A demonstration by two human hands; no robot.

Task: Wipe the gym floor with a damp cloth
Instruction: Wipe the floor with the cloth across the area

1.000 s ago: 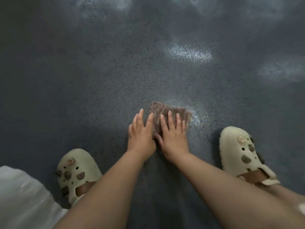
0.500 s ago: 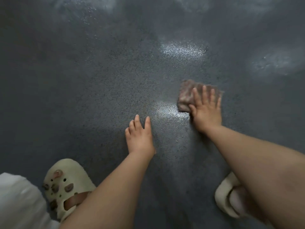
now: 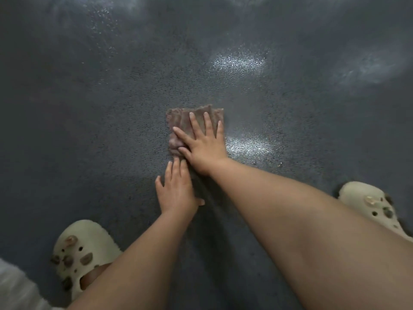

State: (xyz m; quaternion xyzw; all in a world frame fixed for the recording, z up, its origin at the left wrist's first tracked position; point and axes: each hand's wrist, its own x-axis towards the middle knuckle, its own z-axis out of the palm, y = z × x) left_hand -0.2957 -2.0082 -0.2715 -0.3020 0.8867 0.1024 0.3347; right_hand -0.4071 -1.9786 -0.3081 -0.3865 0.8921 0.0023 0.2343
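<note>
On the dark speckled gym floor (image 3: 111,130), I see my right hand (image 3: 204,145) pressed flat on a brown cloth (image 3: 185,121), fingers spread and straight across it, gripping nothing. The cloth lies folded at the centre of the view, directly ahead of me. My left hand (image 3: 176,189) rests palm-down on the bare floor just behind the cloth, fingers straight, its fingertips near the cloth's rear edge. Pale clogs flank both arms: the left clog (image 3: 78,249) and the right clog (image 3: 371,204). Wet sheen (image 3: 248,145) glints beside the cloth.
</note>
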